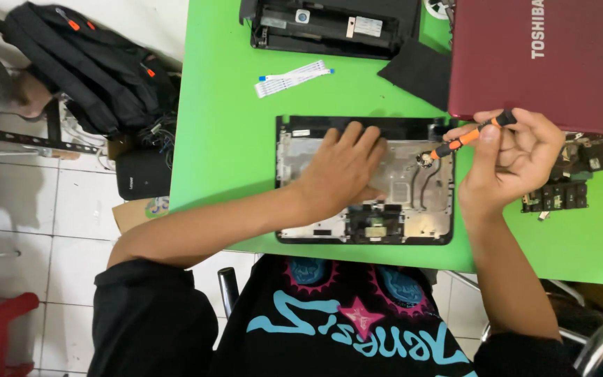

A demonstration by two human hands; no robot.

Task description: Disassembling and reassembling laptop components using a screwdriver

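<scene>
One green bench (232,139) fills mid-frame. Red laptop lid (535,59) upper right. Opened laptop base (413,202) at centre; left hand (340,171) lies flat on it, fingers spread. Right hand (514,157) pinches an orange-black screwdriver (469,136), tip at the base's upper-right corner.

Under the left fingers (357,143), the case (301,150) is silver-grey with a black rim. Between the right fingers (500,136), the screwdriver (470,135) is orange banded with black. Beyond those fingertips lies a dark red lid (532,70). The table (232,105) is bright green. Beyond the left fingertips, a white ribbon (293,78) has blue ends.
</scene>
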